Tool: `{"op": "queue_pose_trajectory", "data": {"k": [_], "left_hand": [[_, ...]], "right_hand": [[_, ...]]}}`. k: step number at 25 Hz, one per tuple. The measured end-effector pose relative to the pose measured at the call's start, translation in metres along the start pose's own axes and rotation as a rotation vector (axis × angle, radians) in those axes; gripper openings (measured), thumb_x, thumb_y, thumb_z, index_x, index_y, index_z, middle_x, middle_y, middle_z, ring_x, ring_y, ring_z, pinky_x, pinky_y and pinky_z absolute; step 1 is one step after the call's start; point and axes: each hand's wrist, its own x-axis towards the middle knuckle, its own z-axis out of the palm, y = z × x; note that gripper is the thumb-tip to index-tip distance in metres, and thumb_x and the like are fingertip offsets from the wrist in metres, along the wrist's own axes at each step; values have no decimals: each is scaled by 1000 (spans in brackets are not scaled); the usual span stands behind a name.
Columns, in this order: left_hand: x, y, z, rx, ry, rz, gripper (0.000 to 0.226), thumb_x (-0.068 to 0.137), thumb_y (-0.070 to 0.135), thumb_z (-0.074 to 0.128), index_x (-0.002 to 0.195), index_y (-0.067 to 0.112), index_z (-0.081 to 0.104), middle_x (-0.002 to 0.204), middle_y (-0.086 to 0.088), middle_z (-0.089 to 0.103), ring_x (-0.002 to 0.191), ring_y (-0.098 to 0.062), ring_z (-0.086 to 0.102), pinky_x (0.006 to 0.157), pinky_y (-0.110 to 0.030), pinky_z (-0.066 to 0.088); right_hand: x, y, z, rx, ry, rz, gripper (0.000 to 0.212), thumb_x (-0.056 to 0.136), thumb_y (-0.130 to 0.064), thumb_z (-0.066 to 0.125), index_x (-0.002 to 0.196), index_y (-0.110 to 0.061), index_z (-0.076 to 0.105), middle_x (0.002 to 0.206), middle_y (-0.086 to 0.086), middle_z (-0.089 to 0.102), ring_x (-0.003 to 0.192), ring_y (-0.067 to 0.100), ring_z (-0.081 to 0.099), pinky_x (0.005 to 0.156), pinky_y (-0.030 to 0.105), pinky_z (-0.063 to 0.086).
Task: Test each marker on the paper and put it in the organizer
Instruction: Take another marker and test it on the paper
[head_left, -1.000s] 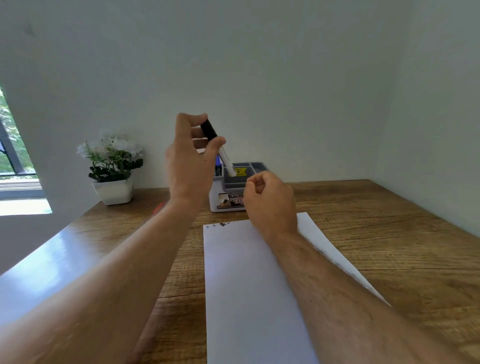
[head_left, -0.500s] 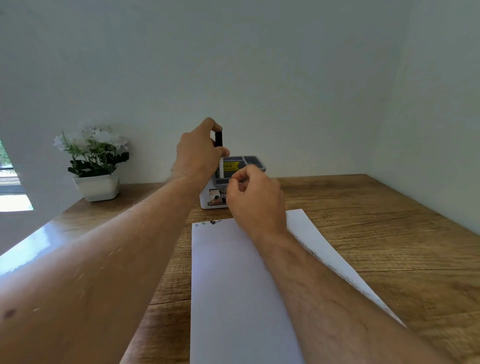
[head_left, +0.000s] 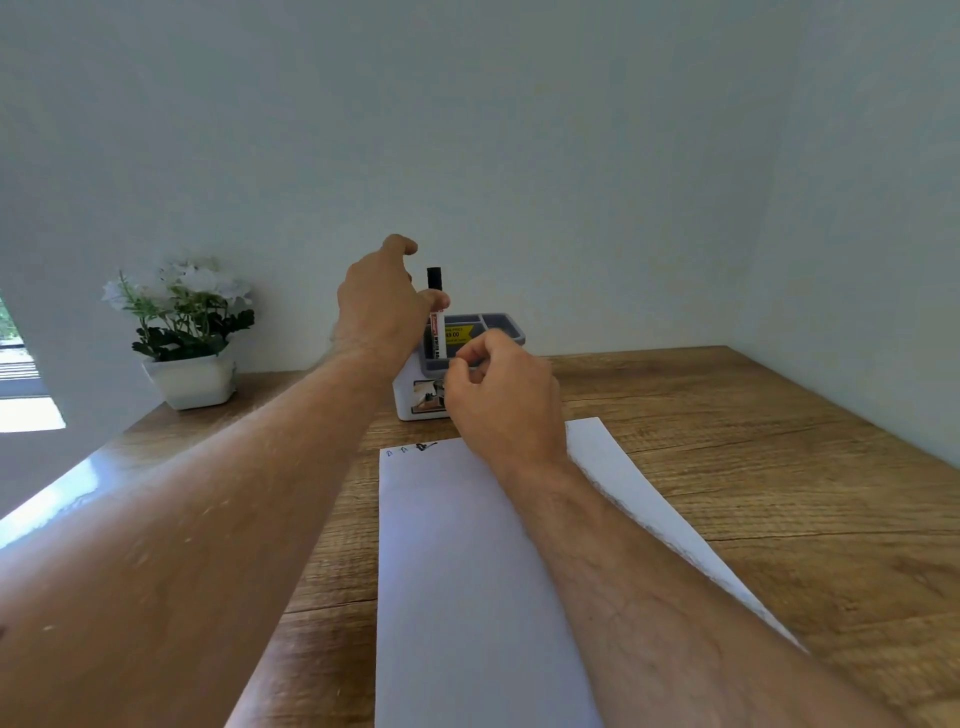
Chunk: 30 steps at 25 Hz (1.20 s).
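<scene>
Two bare forearms reach out over the near edge of the wooden counter (head_left: 753, 467). A white sheet of paper (head_left: 467, 571) lies along the middle of the counter, running from the near edge toward the back; three small marks (head_left: 415, 448), the rightmost one dark, sit at its far left corner.

Right hand (head_left: 501, 395) hangs over the paper's far edge, fingers curled inward, thumb against forefinger. Cannot tell whether it holds anything.

Just past the paper, toward the back wall: a white and grey desk organizer (head_left: 498, 327) with a yellow price sticker and several open compartments.

Left hand (head_left: 382, 306) is raised at the organizer's left side. Thumb and fingers pinch a whiteboard marker (head_left: 436, 312), white barrel, black cap on top. Marker stands upright, its lower end down in the organizer's left compartment.

Far left corner of the counter: a white pot of white flowers (head_left: 184, 332), well apart from the organizer.
</scene>
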Motion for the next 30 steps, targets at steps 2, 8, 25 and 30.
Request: {"op": "queue_pose_trajectory", "data": {"k": [2,8,25,30], "left_hand": [[-3,0,-5,-30,22,-26,53,77,35,81,124,23,57,96,2,66,91,-17,62,82,-34,51],[-29,0,-34,-77,37,-120,17,77,27,81,69,25,66,69,12,64,66,-1,61,55,-16,39],[-66,-50,-70,613,-375,-347,47,69,43,86,71,12,51,69,-6,52,67,-23,54,49,-30,41],[-67,-46,-61,605,-385,-351,54,70,47,84,67,14,41,68,-6,51,57,-19,47,45,-29,37]], "right_hand": [[1,0,0,-2,4,1,9,91,-24,59,86,-29,54,75,-12,60,67,3,59,54,11,40],[0,-2,-1,-36,-8,-9,11,91,-23,60,86,-30,53,74,-15,57,67,2,58,54,10,41],[-1,2,1,-94,-75,-61,2,91,-21,63,92,-23,61,83,-8,62,75,8,62,62,15,48],[0,3,3,-93,-77,-71,3,90,-22,63,92,-24,62,81,-10,60,76,9,64,67,22,55]]}}
